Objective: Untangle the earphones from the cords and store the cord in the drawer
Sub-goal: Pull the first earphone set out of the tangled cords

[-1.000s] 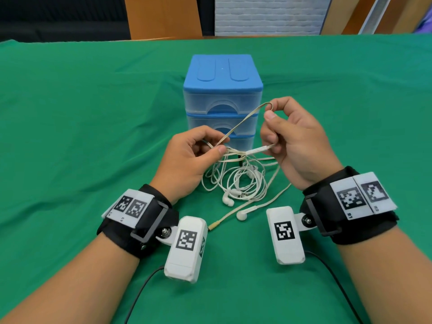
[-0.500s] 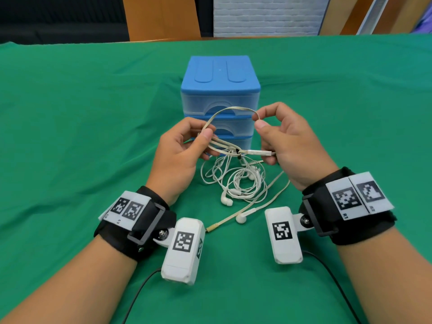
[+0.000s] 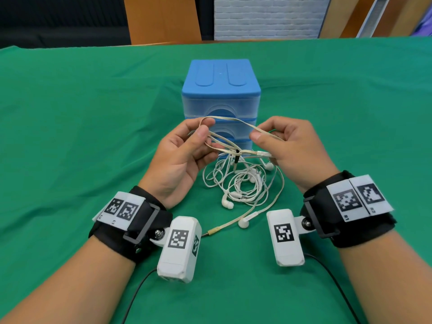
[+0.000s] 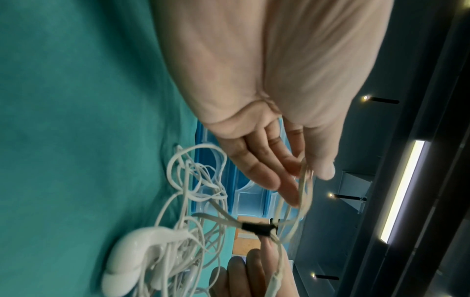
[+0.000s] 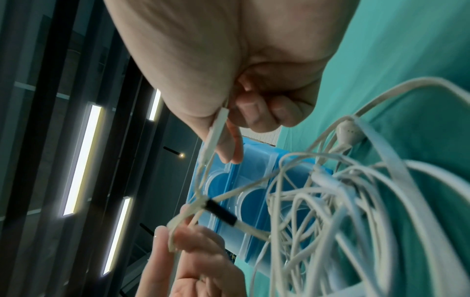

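Change: against the pictures of a moment ago, the beige flat cord (image 3: 233,120) has been drawn out sideways into a wider loop, and the left hand (image 3: 182,157) has been moved outward and its grip shifted to the loop's left end.
Left hand: the cord's bend is pinched between thumb and forefinger; the other fingers (image 4: 257,170) are held loosely extended.
Right hand: the right hand (image 3: 287,148) is curled round the cord and a white inline piece (image 5: 216,128), which is pinched at the thumb.
Meaning: the cord is judged to be partly freed, but it is still crossed with the white earphones (image 3: 238,183) at a black sleeve (image 3: 237,157), so untangling is not finished.
Task things: the earphone coil is hanging from the knot down onto the green bench (image 3: 70,136); the cord's plug (image 3: 211,231) is lying on the cloth between the wrists.
Drawer unit: the blue drawer unit (image 3: 221,90) is standing just behind the hands, all drawers closed.
Room: open cloth is seen to both sides; the bench's far edge is well behind the unit.
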A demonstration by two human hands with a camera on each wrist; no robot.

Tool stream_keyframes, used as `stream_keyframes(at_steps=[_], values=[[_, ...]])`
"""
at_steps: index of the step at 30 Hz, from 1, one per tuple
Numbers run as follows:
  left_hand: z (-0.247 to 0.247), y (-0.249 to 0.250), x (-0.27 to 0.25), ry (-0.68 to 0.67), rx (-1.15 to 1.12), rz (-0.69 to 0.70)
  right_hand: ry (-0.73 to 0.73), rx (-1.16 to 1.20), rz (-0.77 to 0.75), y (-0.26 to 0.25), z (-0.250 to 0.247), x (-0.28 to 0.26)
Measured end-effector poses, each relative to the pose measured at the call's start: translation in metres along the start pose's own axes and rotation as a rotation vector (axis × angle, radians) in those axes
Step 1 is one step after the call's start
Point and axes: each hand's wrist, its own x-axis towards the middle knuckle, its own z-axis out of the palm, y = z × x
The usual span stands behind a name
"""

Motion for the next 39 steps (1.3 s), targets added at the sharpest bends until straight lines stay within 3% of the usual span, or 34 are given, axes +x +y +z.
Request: stream_keyframes(at_steps=[7,11,14,19,29,33,39], values=[[0.001,-0.001,-0.003,-0.034,0.135,-0.015,-0.011,-0.009,-0.129,-0.008,-0.002,-0.002],[0.004,-0.001,-0.004,-0.012,0.148,0.005,0.059,-0.064,-0.290,-0.021,0.000,-0.007],[0.004,-0.001,-0.004,0.002,0.147,0.026,-0.016,-0.165,-0.356,-0.028,0.002,-0.010],[0.005,-0.001,-0.005,-0.007,0.138,0.032,-0.200,-0.319,-0.201,-0.022,0.010,-0.011],[0.011,-0.002,-0.008,-0.086,0.155,0.042,-0.285,-0.297,-0.182,-0.020,0.018,-0.014],[0.011,-0.001,-0.007,-0.070,0.185,0.056,-0.310,-0.325,-0.166,-0.021,0.017,-0.013],[0.008,0.002,-0.006,-0.014,0.215,0.070,-0.302,-0.163,-0.130,-0.022,0.013,-0.015]])
